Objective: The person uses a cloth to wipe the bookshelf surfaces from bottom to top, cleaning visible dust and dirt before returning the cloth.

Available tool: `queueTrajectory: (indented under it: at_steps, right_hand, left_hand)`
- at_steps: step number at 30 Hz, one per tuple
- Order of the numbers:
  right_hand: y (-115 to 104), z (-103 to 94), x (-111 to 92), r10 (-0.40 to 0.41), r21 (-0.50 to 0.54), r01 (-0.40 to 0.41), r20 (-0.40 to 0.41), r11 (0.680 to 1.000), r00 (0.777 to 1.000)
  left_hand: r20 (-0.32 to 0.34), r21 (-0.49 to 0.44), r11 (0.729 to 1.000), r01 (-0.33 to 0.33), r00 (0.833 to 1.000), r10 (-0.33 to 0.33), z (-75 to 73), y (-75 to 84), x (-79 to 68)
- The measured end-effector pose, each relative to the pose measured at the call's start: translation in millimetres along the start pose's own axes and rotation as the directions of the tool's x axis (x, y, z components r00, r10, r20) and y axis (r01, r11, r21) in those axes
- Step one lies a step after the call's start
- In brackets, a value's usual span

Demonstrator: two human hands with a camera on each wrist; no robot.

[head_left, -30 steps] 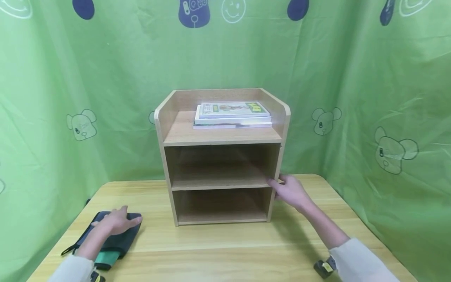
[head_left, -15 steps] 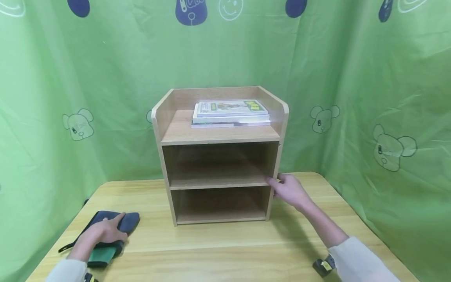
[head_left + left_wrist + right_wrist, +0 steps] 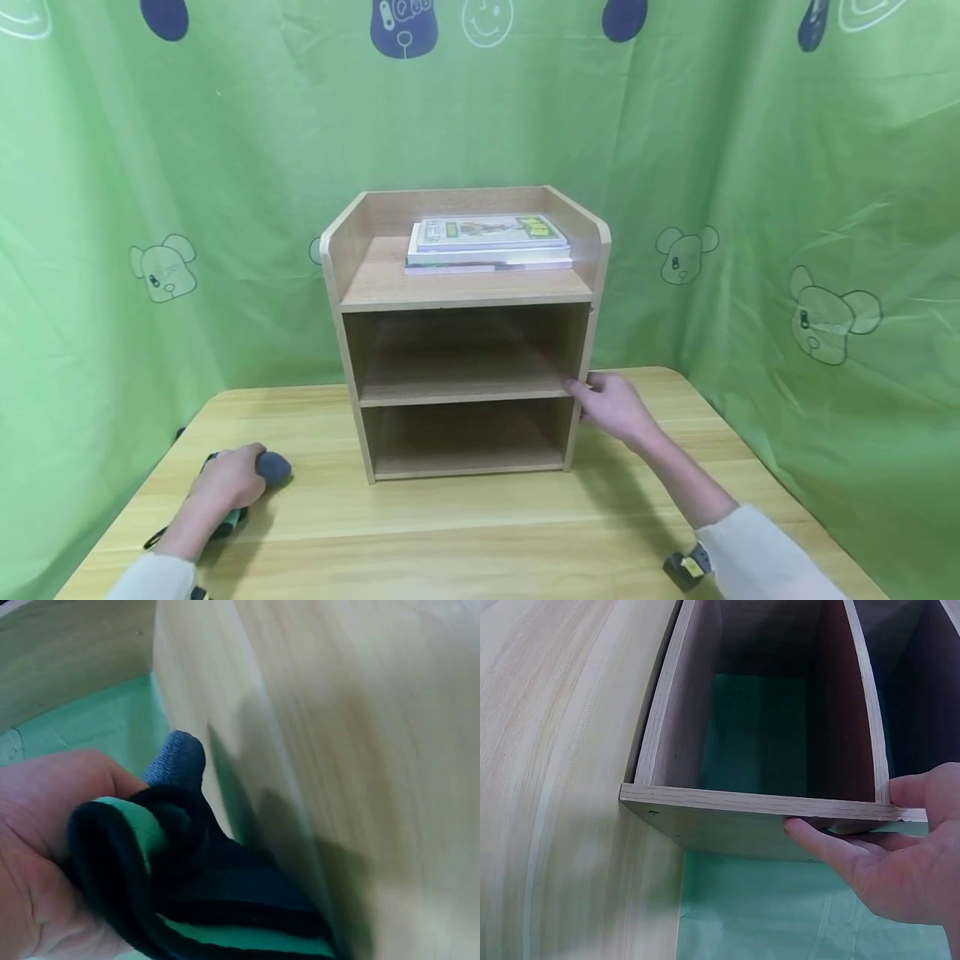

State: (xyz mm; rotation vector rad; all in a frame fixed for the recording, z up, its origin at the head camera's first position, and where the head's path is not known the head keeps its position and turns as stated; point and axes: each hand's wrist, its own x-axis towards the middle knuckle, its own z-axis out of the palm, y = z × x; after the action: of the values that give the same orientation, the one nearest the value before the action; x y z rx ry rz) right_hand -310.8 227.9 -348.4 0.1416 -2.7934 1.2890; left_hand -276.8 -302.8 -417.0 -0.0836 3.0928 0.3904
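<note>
My left hand (image 3: 231,479) grips a folded dark blue cloth piece (image 3: 273,469) with black edging, a green lining and a dark loop, at the table's left. In the left wrist view, the cloth piece (image 3: 225,877) bunches up beside my left hand (image 3: 45,855), its green lining showing between folds. A wooden shelf unit (image 3: 465,300) stands mid-table. My right hand (image 3: 617,408) holds its right side panel, thumb at the front edge by the middle board. The right wrist view shows my right hand (image 3: 900,870) with fingers against the panel's outer face (image 3: 727,834).
Several stacked books (image 3: 487,242) lie on the shelf unit's top deck. The unit stands on a light wooden table (image 3: 420,550). A green patterned curtain (image 3: 247,167) hangs behind and on both sides.
My left hand lay spread over the flat cloth piece. Now its fingers have closed round it and the cloth is gathered up. The right hand has kept its hold on the shelf unit.
</note>
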Motion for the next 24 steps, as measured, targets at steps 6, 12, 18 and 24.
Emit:
queueTrajectory:
  at_steps: [6,12,18,24]
  right_hand:
    - [0,0.0,0,0.004,-0.008,-0.004,-0.003,1.000,1.000]
    - [-2,0.1,-3,-0.001,0.006,0.002,-0.010,1.000,1.000]
    - [-2,-0.4,-3,0.000,0.003,0.000,-0.011,1.000,1.000]
    - [-1,0.3,-1,-0.003,-0.011,0.002,-0.016,1.000,1.000]
  left_hand:
    - [-0.009,0.007,0.993,-0.121,0.993,0.121,-7.4,32.9,-7.7]
    - [0.067,0.011,0.973,-0.229,0.972,0.227,-13.8,76.4,-27.7]
    - [0.137,-0.008,0.943,-0.334,0.933,0.331,-22.4,125.3,-56.2]
    - [0.124,0.035,0.815,-0.579,0.812,0.571,-21.4,174.5,-72.2]
